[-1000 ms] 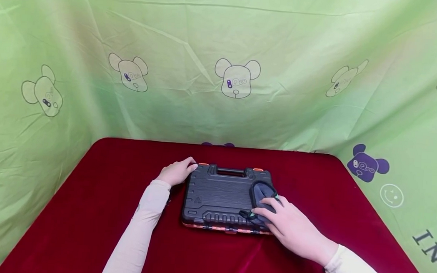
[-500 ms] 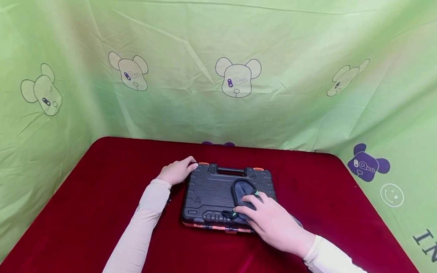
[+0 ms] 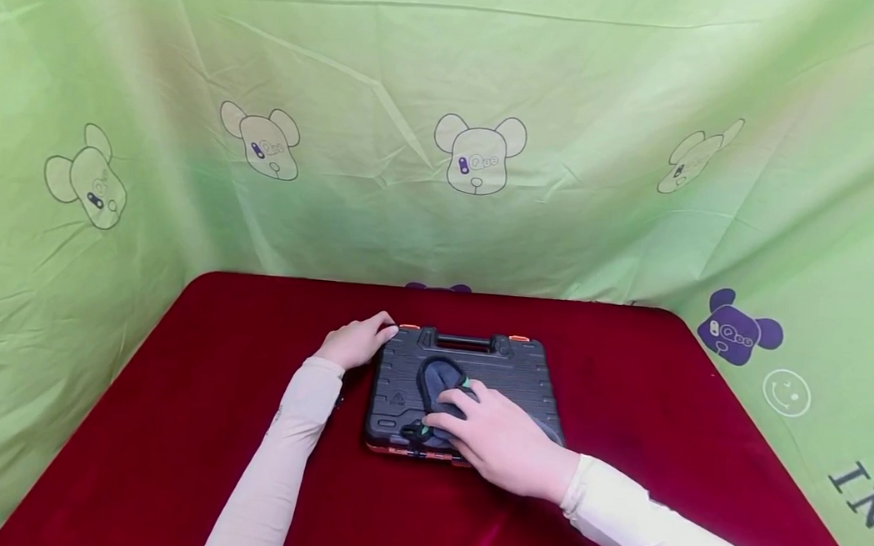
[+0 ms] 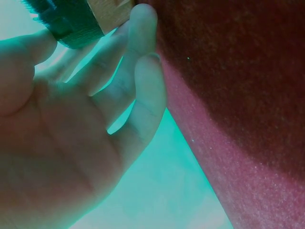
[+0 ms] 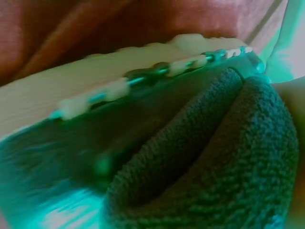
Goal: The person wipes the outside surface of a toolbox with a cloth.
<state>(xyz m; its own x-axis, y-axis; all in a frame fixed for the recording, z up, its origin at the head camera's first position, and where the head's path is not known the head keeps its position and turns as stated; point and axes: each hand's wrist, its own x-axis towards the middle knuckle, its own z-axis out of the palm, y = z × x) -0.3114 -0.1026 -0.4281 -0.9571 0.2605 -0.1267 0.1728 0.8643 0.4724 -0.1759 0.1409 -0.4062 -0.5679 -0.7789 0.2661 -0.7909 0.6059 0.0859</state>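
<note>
Dark cloth pad (image 3: 436, 380) beneath right grip (image 3: 502, 440), on black case (image 3: 494, 370).

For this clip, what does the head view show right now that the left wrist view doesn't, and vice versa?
Only the head view shows the right hand holding a dark cloth piece against the case, the case's carrying handle, and the bear prints on the backdrop.

Only the left wrist view shows the palm side of the left hand; the head view gives its back.

Both show that hand at a corner of the case, and the red table covering.
</note>
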